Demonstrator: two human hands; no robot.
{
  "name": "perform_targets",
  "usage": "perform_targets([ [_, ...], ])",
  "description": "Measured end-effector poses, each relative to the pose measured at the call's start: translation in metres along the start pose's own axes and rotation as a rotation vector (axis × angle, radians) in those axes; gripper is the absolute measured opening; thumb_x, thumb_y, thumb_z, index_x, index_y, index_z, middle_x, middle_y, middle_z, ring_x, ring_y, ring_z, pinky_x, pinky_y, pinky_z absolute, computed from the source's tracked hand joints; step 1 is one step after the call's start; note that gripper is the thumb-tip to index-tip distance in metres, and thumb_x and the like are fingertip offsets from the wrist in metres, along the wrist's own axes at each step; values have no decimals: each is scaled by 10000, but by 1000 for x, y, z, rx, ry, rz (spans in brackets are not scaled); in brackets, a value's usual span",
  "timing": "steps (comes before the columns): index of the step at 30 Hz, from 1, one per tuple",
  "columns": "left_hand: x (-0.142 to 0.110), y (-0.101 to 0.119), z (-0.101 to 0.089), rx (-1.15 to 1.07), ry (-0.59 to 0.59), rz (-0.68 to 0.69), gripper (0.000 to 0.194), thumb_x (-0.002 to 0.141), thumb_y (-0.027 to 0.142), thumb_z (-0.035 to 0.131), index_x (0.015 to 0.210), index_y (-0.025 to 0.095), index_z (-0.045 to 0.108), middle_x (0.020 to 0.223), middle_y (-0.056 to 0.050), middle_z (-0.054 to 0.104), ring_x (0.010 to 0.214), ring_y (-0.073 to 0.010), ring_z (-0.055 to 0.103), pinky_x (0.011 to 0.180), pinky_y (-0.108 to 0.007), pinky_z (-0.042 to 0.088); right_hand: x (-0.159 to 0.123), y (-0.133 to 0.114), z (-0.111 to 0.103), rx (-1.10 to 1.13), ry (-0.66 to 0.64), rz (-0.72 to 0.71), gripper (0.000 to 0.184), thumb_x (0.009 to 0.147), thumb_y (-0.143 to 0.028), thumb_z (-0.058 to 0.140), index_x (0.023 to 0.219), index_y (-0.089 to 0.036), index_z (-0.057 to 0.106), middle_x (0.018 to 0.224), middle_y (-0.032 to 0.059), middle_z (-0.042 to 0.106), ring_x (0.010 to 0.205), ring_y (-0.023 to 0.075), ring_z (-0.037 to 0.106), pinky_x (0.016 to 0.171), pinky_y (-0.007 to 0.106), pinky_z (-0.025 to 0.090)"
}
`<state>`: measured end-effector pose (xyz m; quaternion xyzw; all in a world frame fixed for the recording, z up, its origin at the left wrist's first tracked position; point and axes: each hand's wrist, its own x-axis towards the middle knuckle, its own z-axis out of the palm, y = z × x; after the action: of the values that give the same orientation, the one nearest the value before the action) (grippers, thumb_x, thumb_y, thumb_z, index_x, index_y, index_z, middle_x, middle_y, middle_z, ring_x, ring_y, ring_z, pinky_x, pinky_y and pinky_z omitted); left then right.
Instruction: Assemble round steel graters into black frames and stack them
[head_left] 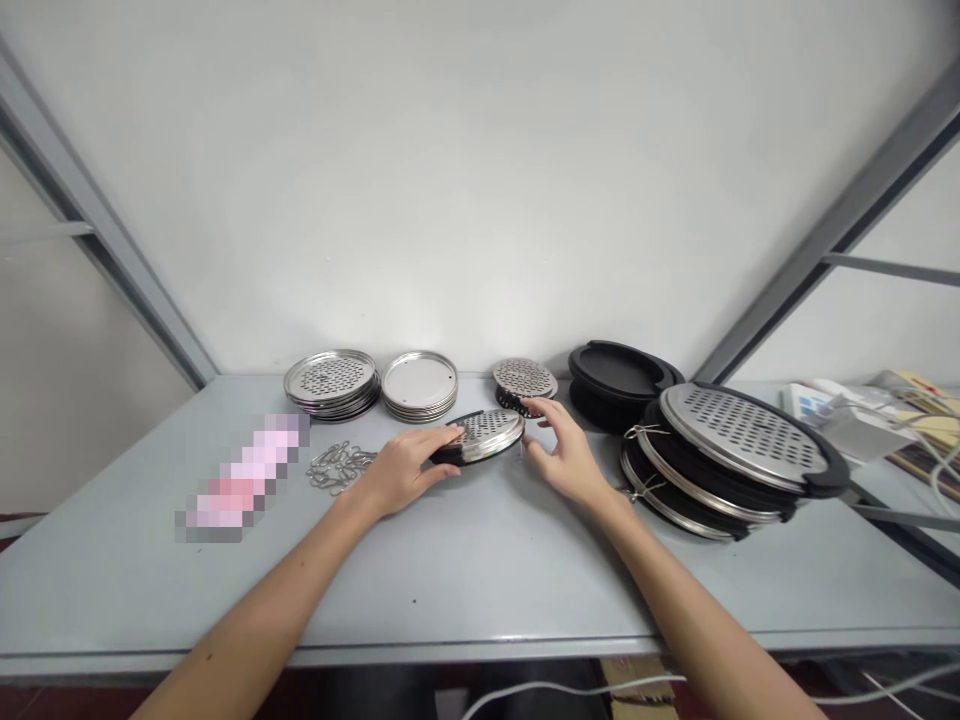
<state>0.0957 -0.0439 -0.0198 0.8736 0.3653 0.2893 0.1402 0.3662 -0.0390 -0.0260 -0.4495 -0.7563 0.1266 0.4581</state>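
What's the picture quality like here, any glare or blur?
Head view: the perforated disc in the left hand glints along its metal edge; head view: a pixelated patch covers part of the grey tabletop; head view: clutter at far right looks soft.

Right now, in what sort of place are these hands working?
Probably an assembly workstation: stacked metal discs, a pile of small metal loops and stacked black round parts share one grey tabletop.
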Motion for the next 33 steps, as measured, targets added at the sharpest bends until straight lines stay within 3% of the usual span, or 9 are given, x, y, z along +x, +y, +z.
perform_targets([
  [3, 1, 0, 1, 11, 26, 1, 482, 883, 504, 534, 1283, 235, 550, 1299, -75, 593, 1192, -256, 553, 1011, -413, 428, -3, -14, 0, 39, -113, -189, 597, 726, -169, 583, 1311, -226, 478, 1380, 116, 466, 1277, 298, 423, 1058, 485, 363],
  [7, 0, 0, 2, 2, 64, 23, 459, 864, 493, 569, 1243, 234, 581, 1255, -73, 626, 1163, -254, 574, 1006, -408, 431, -6, -17, 5, 32, -84, -231, 383, 809, -208, 601, 1189, -242, 577, 1233, 98, 594, 1189, 256, 517, 1033, 446, 410],
  [10, -2, -1, 2, -42, 90, 23, 538, 791, 490, 663, 1250, 225, 567, 1242, -74, 631, 1161, -256, 571, 1016, -401, 429, -7, -9, 6, 78, -22, -167, 252, 850, -220, 583, 1097, -236, 629, 1136, 79, 660, 1100, 235, 585, 994, 417, 449],
  [13, -1, -1, 2, -100, 161, -18, 675, 752, 467, 710, 1331, 215, 472, 1332, -98, 550, 1208, -262, 526, 1037, -419, 412, -5, -4, 5, 210, 72, 18, 282, 810, -310, 659, 1070, -205, 642, 1106, 90, 678, 1014, 245, 630, 936, 413, 495],
  [16, 3, -1, 3, -191, 252, -53, 582, 819, 402, 651, 1328, 198, 457, 1365, -108, 503, 1217, -246, 506, 1006, -404, 439, -1, -5, 4, 395, 141, 193, 354, 779, -382, 685, 1066, -179, 642, 1064, 92, 692, 960, 249, 649, 876, 404, 527],
  [18, 5, -1, 4, -274, 251, -64, 509, 841, 371, 624, 1295, 185, 490, 1345, -106, 517, 1207, -243, 509, 971, -382, 466, 1, -7, 3, 481, 146, 243, 357, 787, -400, 671, 1067, -180, 643, 1034, 81, 703, 945, 245, 652, 862, 395, 527],
  [24, 6, 0, 14, -582, 157, -160, 385, 883, 351, 575, 1208, 146, 572, 1215, -95, 630, 1081, -234, 603, 970, -379, 476, 3, -7, 7, 621, 75, 303, 362, 819, -436, 630, 1099, -206, 634, 1044, 67, 703, 976, 244, 649, 863, 385, 527],
  [30, 11, 4, 12, -739, 322, -239, 404, 867, 394, 589, 1172, 130, 612, 1161, -91, 667, 1061, -246, 619, 952, -361, 482, 4, -4, 7, 678, 45, 298, 307, 788, -410, 681, 1017, -212, 628, 1002, 69, 696, 968, 238, 644, 888, 413, 517],
  [33, 11, 3, 8, -736, 364, -275, 437, 888, 428, 544, 1194, 122, 603, 1127, -96, 682, 1040, -253, 632, 923, -365, 498, 4, -2, 6, 590, 66, 264, 377, 774, -361, 701, 1104, -221, 583, 1064, 85, 660, 1009, 238, 622, 885, 412, 516],
])
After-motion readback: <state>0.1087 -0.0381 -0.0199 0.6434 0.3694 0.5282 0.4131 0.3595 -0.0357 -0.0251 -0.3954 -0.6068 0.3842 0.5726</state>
